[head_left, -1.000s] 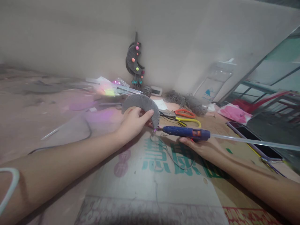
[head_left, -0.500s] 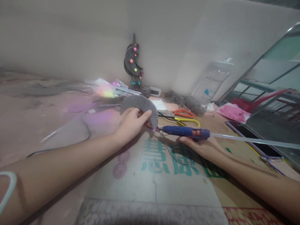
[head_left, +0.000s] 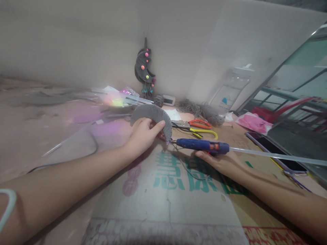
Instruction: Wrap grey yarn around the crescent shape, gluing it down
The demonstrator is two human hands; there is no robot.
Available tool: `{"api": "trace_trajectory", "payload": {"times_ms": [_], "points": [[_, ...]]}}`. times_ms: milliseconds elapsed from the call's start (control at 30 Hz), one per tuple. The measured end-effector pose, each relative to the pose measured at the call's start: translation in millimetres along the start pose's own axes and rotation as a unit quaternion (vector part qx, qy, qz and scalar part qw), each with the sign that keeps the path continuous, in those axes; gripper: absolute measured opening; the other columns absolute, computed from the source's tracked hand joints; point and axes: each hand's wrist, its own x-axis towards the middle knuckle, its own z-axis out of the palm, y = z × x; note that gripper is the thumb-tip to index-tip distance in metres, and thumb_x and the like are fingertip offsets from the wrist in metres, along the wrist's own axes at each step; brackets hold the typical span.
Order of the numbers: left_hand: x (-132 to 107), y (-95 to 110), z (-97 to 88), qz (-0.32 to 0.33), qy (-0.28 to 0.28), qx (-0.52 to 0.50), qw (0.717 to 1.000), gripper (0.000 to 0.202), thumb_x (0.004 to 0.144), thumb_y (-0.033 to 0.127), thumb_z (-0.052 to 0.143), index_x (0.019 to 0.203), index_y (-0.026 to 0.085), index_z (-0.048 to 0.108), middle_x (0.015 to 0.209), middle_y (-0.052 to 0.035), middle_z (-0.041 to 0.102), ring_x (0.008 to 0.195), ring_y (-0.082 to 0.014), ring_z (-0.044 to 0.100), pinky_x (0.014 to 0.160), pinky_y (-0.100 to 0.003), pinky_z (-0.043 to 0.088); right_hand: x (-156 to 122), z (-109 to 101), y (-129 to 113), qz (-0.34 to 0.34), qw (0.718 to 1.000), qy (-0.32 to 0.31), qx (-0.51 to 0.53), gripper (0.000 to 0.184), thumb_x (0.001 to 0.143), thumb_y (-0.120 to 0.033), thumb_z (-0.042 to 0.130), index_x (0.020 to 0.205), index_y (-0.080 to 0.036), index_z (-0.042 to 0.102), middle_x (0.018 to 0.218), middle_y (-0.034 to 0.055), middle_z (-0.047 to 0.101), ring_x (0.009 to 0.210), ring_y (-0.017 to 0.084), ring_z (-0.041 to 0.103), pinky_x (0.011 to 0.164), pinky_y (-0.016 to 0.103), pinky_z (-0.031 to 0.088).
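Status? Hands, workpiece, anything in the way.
Left hand gripping gray crescent. Right hand holding glue gun. Nozzle at crescent's lower tip, contact unclear. Loose string below gun, possible snag.

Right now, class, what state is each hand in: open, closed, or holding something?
Left hand: closed, holding the gray crescent.
Right hand: holding the blue glue gun.

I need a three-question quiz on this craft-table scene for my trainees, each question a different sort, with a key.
1. True or false: the left hand holds the phone.
2. Choose one. The blue glue gun is held by: (a) the left hand; (b) the right hand; (c) neither hand.
3. Fill the gap: the beaded ornament hangs against the ____.

Key:
1. False; it holds the grey crescent.
2. b
3. wall
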Motion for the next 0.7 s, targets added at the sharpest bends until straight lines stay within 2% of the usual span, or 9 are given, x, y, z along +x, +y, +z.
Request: {"api": "trace_trajectory", "payload": {"times_ms": [200, 300, 500, 600, 700], "points": [[0.8, 0.5, 0.6, -0.019, -0.009, -0.012, 1.0, 0.041, 0.085, 0.054, 0.056, 0.063, 0.02, 0.062, 0.063, -0.0038, 0.071, 0.061, -0.0189, 0.066, 0.062, -0.027, 0.047, 4.2, -5.1, -7.3, 0.01, 1.0, -0.021, -0.006, 0.025, 0.074, -0.047, 0.062, 0.079, -0.024, 0.069, 0.075, 0.0036, 0.076, 0.071, 0.026, 0.072, 0.065, 0.035, 0.061], [0.4, 2.3, 0.0, -0.023, 0.0, -0.019, 1.0, 0.04, 0.085, 0.053, 0.057, 0.062, 0.02, 0.061, 0.061, -0.0033, 0.071, 0.06, -0.0184, 0.066, 0.062, -0.027, 0.047, 5.4, -6.0, -3.7, 0.012, 0.999, -0.028, -0.014, 0.028, 0.077, -0.049, 0.06, 0.08, -0.023, 0.071, 0.073, 0.0033, 0.075, 0.068, 0.026, 0.071, 0.062, 0.034, 0.059], [-1.6, 7.5, -0.8, -0.022, 0.013, -0.017, 1.0, 0.042, 0.085, 0.051, 0.057, 0.057, 0.02, 0.059, 0.059, -0.0041, 0.071, 0.06, -0.019, 0.067, 0.063, -0.027, 0.047, 11.5, -15.5, 4.6, 0.028, 0.997, 0.031, -0.059, 0.038, 0.085, -0.053, 0.05, 0.069, -0.021, 0.064, 0.065, 0.0019, 0.067, 0.06, 0.019, 0.063, 0.058, 0.03, 0.052], [-1.4, 7.5, 0.0, -0.026, 0.016, -0.018, 0.999, 0.042, 0.085, 0.05, 0.057, 0.056, 0.02, 0.058, 0.059, -0.0048, 0.071, 0.058, -0.0187, 0.066, 0.06, -0.027, 0.046, 21.3, -26.4, 1.1, 0.017, 0.998, 0.055, -0.02, 0.044, 0.092, -0.049, 0.041, 0.07, -0.021, 0.067, 0.068, 0.0025, 0.068, 0.068, 0.019, 0.066, 0.066, 0.028, 0.053], [-0.8, 6.6, 0.4, -0.032, 0.022, -0.007, 0.999, 0.043, 0.084, 0.051, 0.058, 0.056, 0.019, 0.057, 0.057, -0.0048, 0.07, 0.056, -0.0182, 0.065, 0.059, -0.027, 0.045, 35.2, -37.3, -5.5, 0.024, 0.997, 0.064, 0.035, 0.044, 0.092, -0.051, 0.043, 0.079, -0.022, 0.072, 0.082, 0.0048, 0.075, 0.082, 0.022, 0.071, 0.075, 0.029, 0.056]]}}
